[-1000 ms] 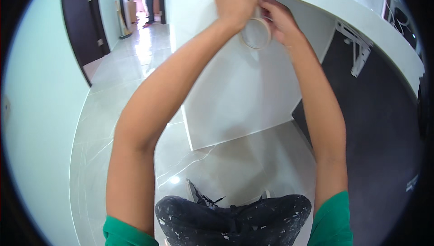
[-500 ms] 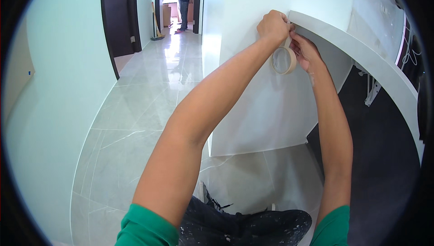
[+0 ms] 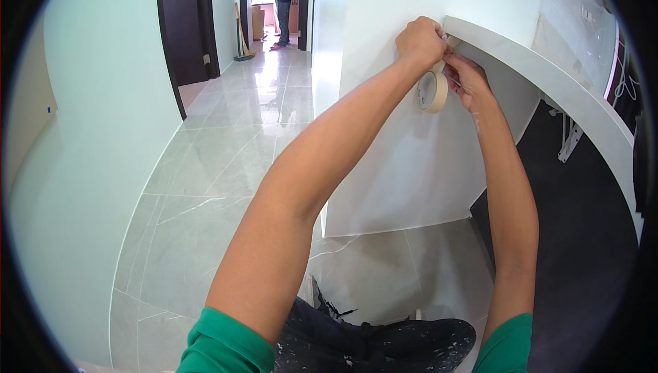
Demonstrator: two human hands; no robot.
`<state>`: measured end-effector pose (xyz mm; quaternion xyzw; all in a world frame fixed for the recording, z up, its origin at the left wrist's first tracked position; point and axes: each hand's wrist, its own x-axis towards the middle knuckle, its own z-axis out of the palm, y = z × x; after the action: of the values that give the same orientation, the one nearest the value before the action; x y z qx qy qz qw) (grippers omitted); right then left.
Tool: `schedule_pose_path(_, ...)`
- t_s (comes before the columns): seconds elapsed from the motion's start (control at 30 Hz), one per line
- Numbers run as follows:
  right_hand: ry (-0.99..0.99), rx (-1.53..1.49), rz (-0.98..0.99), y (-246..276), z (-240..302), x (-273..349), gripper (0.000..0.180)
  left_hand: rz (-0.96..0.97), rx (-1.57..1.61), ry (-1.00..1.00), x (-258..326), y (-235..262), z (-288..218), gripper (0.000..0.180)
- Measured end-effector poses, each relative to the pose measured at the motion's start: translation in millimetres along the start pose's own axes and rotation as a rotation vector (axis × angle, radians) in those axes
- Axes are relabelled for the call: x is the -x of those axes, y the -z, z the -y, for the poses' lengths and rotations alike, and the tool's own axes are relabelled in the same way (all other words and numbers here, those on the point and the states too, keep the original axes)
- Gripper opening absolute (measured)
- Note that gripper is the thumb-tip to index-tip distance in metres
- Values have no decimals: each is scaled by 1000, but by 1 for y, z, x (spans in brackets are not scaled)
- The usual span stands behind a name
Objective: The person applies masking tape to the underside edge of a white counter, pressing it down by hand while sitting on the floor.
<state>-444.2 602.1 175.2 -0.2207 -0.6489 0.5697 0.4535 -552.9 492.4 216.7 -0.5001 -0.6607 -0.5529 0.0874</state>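
Observation:
A roll of cream masking tape (image 3: 439, 95) hangs from a short strip in front of the white wall, just under the end of a white counter slab (image 3: 521, 51). My left hand (image 3: 420, 40) is closed at the wall beside the slab's end, its fingertips pinching the strip above the roll. Close to it, on the right, my right hand (image 3: 467, 79) is raised below the slab, thumb and index finger pressed together at the strip. Its other fingers curl loosely beside the roll. The exact fingertip contact is partly hidden.
A dark recess panel (image 3: 569, 236) with a white metal bracket (image 3: 567, 141) lies under the slab. Loose white cables (image 3: 625, 85) hang at the right. Down the tiled corridor are a dark door (image 3: 184, 23), a broom (image 3: 242, 40) and a standing person (image 3: 282, 3).
The roll has swung and turned slightly, showing more of its outer side. Both hands stay at the slab's end, with my right fingers shifted a little. The whole view has moved slightly.

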Motion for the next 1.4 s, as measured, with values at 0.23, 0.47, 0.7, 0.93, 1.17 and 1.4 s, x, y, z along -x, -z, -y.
schedule_pose_path(0.23, 114, 54, -98, -11, 2, 0, 28, -97, -6, -59, -4, -3, 3, 19)
schedule_pose_path(0.47, 150, -71, -150, -18, -14, 6, 33, -83, 16, -58, 3, -6, 3, 20)
schedule_pose_path(0.7, 91, -85, 41, -6, -17, 3, 30, -42, 1, -92, -4, -4, 10, 25)
schedule_pose_path(0.93, 259, 80, -240, -29, -9, 21, 23, -8, 8, -66, -5, -1, 9, 18)
schedule_pose_path(1.17, 800, 613, -531, -40, -12, 31, 12, -108, 5, -85, -3, -10, 7, 12)
schedule_pose_path(1.4, 907, 547, -474, -8, -40, 117, 12, 88, 77, -90, -10, -5, 20, 27)
